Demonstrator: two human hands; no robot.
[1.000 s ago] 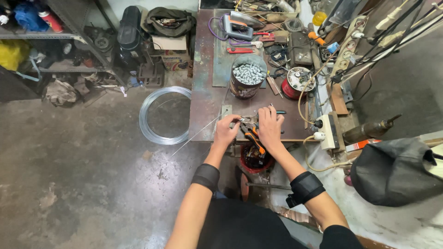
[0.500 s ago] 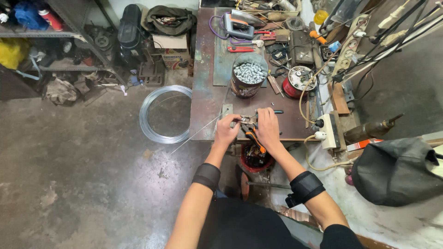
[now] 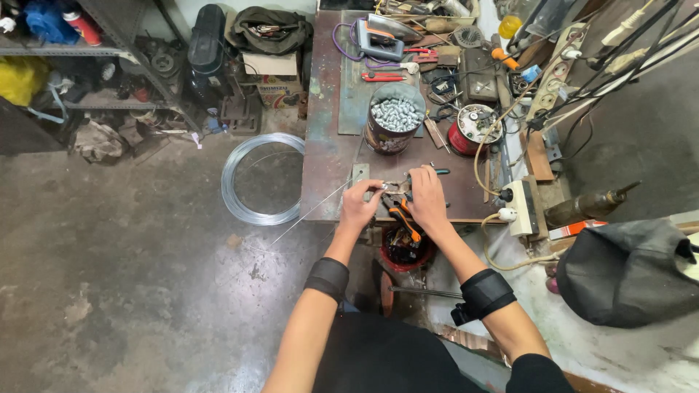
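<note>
Your left hand [image 3: 362,206] pinches the thin wire [image 3: 309,213] at the near edge of the workbench [image 3: 328,156]. Your right hand [image 3: 427,200] is closed on the orange-handled pliers [image 3: 400,215] just beside it. Most of the wire coil [image 3: 261,178] lies unused on the floor to the left, so the work looks early.
</note>
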